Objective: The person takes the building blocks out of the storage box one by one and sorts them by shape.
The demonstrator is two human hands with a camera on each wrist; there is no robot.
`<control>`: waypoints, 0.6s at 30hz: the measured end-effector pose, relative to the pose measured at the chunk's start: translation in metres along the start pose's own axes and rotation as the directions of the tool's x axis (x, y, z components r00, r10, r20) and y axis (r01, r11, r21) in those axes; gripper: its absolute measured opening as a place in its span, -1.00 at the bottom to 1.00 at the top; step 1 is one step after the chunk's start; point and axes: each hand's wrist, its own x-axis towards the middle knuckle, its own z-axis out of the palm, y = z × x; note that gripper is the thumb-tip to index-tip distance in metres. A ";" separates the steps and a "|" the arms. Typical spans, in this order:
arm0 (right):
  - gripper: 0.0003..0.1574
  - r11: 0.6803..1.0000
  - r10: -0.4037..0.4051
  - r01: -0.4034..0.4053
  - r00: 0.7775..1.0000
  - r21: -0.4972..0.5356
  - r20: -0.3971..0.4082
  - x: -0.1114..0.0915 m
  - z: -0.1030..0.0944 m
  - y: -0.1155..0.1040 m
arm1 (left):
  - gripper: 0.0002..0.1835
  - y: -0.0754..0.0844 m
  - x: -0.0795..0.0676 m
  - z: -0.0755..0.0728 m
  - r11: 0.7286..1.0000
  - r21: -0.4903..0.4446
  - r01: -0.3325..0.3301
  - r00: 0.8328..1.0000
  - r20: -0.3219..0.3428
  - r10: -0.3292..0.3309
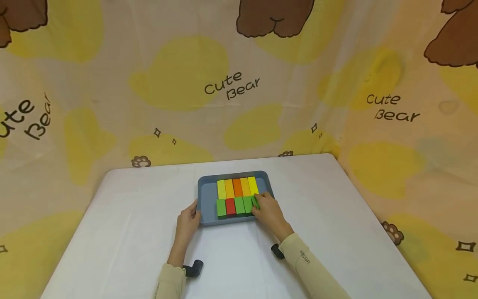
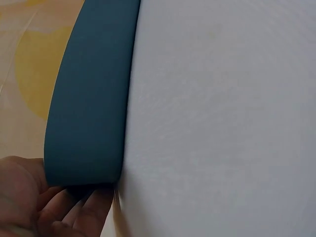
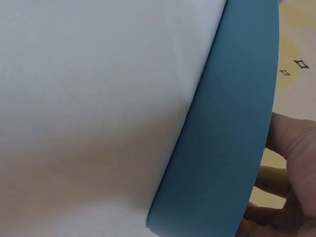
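Observation:
A blue-grey tray (image 1: pixel 207 203) lies on the white table, holding two rows of coloured blocks. Yellow and light orange blocks flank an orange block (image 1: pixel 237 188) in the back row; the front row has a red block (image 1: pixel 230 207) among green ones. My left hand (image 1: pixel 188 222) grips the tray at its front left corner, and in the left wrist view its fingers (image 2: pixel 91 212) curl at the tray wall (image 2: pixel 91 108). With thumb and fingers, my right hand (image 1: pixel 270 211) pinches the green block (image 1: pixel 255 202) at the front row's right end, partly hidden by the hand.
The white table (image 1: pixel 321 199) reaches back to a cloth backdrop (image 1: pixel 179 74) with bears and lettering. Dark wrist-worn devices show below both hands, one near the left sleeve (image 1: pixel 171 282). In the right wrist view, the tray wall (image 3: pixel 222 123) hides part of that hand.

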 end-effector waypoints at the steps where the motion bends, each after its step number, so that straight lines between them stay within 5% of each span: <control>1: -0.42 1.000 0.002 -0.002 1.000 -0.001 0.006 0.000 0.000 0.000 | -0.49 0.000 -0.001 0.000 1.000 0.000 0.001 1.000 -0.003 -0.001; 12: -0.45 0.997 -0.065 0.064 0.998 -0.037 -0.022 0.005 0.000 0.003 | -0.50 0.001 0.000 -0.001 1.000 -0.022 0.002 1.000 -0.028 -0.003; 18: -0.43 1.000 -0.012 0.012 1.000 0.015 0.017 0.004 -0.011 0.003 | -0.50 -0.002 0.000 0.001 1.000 -0.020 -0.006 1.000 -0.028 0.006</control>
